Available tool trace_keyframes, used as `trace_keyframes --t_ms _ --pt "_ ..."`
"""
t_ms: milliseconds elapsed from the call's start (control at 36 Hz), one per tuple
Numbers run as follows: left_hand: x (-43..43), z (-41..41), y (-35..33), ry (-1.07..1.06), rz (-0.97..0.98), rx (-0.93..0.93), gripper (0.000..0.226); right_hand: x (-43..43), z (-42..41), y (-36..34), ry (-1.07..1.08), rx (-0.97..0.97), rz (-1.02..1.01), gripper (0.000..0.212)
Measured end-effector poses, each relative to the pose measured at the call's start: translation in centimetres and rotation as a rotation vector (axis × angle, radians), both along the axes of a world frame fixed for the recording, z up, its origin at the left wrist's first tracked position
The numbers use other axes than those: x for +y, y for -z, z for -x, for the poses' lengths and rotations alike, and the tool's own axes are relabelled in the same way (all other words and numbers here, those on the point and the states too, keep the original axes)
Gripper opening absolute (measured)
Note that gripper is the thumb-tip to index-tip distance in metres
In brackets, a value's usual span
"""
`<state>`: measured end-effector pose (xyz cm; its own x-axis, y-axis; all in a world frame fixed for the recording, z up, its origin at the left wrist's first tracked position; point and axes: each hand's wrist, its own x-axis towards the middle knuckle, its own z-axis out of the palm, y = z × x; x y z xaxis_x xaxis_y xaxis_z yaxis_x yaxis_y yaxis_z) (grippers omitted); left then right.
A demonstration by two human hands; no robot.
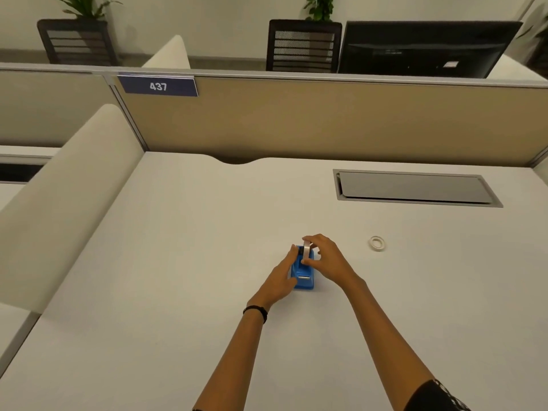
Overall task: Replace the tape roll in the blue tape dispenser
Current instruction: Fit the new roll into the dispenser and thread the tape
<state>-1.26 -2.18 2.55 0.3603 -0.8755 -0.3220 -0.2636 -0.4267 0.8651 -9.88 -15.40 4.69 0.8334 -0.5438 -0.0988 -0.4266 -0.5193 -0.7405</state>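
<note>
While both hands meet near the middle of the pale worktop (178, 262), the blue tape dispenser (303, 274) sits between them, its cutter end pointing toward the person. From the head view, the left hand (283, 275) lies against the dispenser's left side, fingers curled along the blue wall and thumb near the front corner — a bracing hold on the body. A black band (255, 310) circles that wrist. The right hand (324, 258) comes in from the other side and pinches a tape roll (306, 249) edge-on between thumb and fingertips; the roll stands upright at the dispenser's rear cradle, partly above the blue walls. Whether it is fully seated there cannot be told. A second, thin roll or core (377, 243) lies flat on the worktop to the right of the right hand, well apart from it. Beyond the hands — farther right — a grey cable hatch (415, 188) is set into the surface, and a tan partition (296, 120) carries a plate marked 437 (158, 86).
</note>
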Motion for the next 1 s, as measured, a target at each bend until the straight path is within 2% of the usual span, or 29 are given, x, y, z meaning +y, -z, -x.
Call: trace_keyframes --t_ms 250,389,472,583,750,1000 --pt "0.1 0.0 -0.1 0.053 -0.009 -0.028 0.074 -0.4 -0.2 0.0 -0.052 0.102 0.071 0.049" --pt "0.0 -1.0 -0.1 0.174 -0.090 0.014 0.093 -0.5 -0.4 -0.2 -0.089 0.151 0.157 0.045" --pt "-0.1 -1.2 0.2 0.158 -0.090 -0.013 0.102 -0.4 -0.7 -0.3 -0.100 0.159 0.196 0.040" --pt "-0.6 -1.1 0.4 0.043 -0.059 -0.057 0.096 -0.4 -0.8 -0.6 -0.113 0.177 0.230 0.037" --pt "-1.2 -1.2 0.7 -0.021 -0.031 -0.064 0.089 0.0 -1.1 -0.5 -0.156 0.256 0.341 0.038" --pt "-1.2 -1.2 1.0 -0.023 -0.037 -0.145 0.089 0.7 -0.6 0.4 -0.070 0.182 0.305 0.036"
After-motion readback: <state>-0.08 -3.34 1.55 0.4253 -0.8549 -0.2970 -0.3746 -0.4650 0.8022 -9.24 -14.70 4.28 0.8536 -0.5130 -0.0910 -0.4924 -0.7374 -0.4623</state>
